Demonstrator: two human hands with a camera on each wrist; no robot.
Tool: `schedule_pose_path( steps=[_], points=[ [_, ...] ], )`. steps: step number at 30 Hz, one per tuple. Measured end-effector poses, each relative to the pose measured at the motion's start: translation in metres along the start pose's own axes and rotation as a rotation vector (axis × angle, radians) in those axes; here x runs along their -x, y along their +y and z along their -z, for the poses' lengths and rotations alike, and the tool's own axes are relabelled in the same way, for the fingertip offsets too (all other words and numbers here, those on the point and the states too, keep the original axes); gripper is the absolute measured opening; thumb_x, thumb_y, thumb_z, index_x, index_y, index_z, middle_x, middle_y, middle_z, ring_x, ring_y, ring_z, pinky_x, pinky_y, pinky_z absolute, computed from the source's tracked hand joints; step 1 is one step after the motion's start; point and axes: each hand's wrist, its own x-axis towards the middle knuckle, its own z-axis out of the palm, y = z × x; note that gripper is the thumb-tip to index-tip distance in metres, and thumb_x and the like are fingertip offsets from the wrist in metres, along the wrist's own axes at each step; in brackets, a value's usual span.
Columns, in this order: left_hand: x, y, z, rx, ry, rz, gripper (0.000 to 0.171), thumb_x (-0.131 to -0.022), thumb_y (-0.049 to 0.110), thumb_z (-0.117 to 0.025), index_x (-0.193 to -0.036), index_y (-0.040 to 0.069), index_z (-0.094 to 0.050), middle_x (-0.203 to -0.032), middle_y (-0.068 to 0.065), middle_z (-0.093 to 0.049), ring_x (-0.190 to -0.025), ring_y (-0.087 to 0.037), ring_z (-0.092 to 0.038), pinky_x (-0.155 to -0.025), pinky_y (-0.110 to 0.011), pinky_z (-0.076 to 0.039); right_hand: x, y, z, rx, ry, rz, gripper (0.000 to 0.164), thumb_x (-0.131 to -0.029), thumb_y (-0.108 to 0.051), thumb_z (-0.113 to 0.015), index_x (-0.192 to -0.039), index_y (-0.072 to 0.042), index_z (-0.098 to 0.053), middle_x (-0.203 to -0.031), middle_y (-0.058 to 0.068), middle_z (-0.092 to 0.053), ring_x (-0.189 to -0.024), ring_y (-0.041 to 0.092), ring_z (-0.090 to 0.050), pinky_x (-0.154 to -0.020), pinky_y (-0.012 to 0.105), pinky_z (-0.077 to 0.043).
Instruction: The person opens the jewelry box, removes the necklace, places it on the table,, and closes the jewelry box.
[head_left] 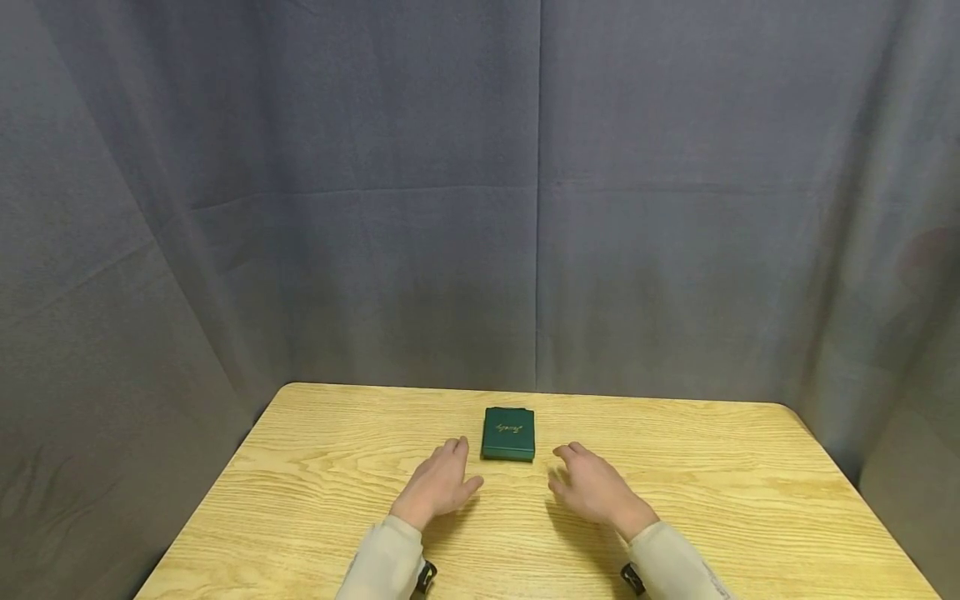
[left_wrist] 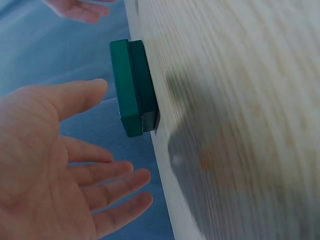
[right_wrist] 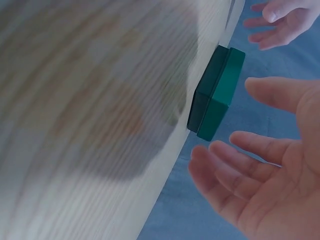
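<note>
A small dark green box (head_left: 508,435) with gold script on its lid lies flat on the wooden table, between and slightly beyond the two hands. Its lid edge stands out over a narrower base in the left wrist view, where the box (left_wrist: 131,87) shows from the side. My left hand (head_left: 439,481) hovers left of the box with fingers extended and thumb spread, touching nothing. On the other side, my right hand (head_left: 596,487) is held above the table with relaxed fingers, apart from the box (right_wrist: 217,92). Neither hand holds anything.
The light wood-grain table (head_left: 720,467) has rounded far corners. Grey curtains (head_left: 405,250) hang behind it and along both sides. Each wrist carries a black strap (head_left: 424,577) below a light sleeve.
</note>
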Motion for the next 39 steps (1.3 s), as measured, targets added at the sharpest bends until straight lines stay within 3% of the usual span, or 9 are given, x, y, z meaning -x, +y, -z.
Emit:
schedule_pose_path(
  steps=[7, 15, 30, 39],
  points=[
    [-0.012, -0.002, -0.001, -0.007, -0.019, 0.023, 0.067, -0.094, 0.031, -0.059, -0.139, -0.011, -0.033, -0.141, -0.027, -0.036, -0.125, -0.04, -0.041, -0.097, -0.048, -0.039, -0.015, 0.0, -0.006, 0.006, -0.023, 0.005, 0.047, -0.088, -0.02, -0.065, -0.125, 0.006, -0.053, -0.118, 0.018, -0.055, -0.102, 0.032, -0.058, -0.088, 0.044, -0.047],
    [-0.026, 0.004, -0.012, 0.0, -0.068, 0.047, 0.072, -0.095, 0.031, -0.057, -0.145, -0.008, -0.024, -0.149, -0.025, -0.024, -0.136, -0.037, -0.028, -0.106, -0.047, -0.029, -0.024, 0.003, -0.01, -0.025, -0.09, -0.019, 0.062, -0.09, -0.021, -0.063, -0.138, 0.01, -0.038, -0.141, 0.027, -0.036, -0.123, 0.041, -0.044, -0.099, 0.05, -0.038],
    [-0.056, 0.001, -0.022, 0.032, -0.112, 0.076, 0.079, -0.094, 0.036, -0.059, -0.149, -0.003, -0.017, -0.154, -0.021, -0.013, -0.133, -0.038, -0.032, -0.101, -0.048, -0.036, -0.047, 0.004, -0.022, -0.015, -0.113, -0.029, 0.07, -0.089, -0.02, -0.064, -0.142, 0.011, -0.03, -0.147, 0.027, -0.026, -0.131, 0.04, -0.035, -0.103, 0.047, -0.034],
    [-0.067, 0.002, -0.027, -0.015, -0.09, 0.026, 0.087, -0.091, 0.036, -0.063, -0.15, -0.001, -0.012, -0.156, -0.019, -0.007, -0.132, -0.035, -0.034, -0.098, -0.045, -0.04, -0.059, 0.006, -0.028, -0.015, -0.117, -0.033, 0.083, -0.085, -0.024, -0.071, -0.146, 0.007, -0.023, -0.153, 0.023, -0.015, -0.131, 0.038, -0.035, -0.102, 0.044, -0.036]
  ],
)
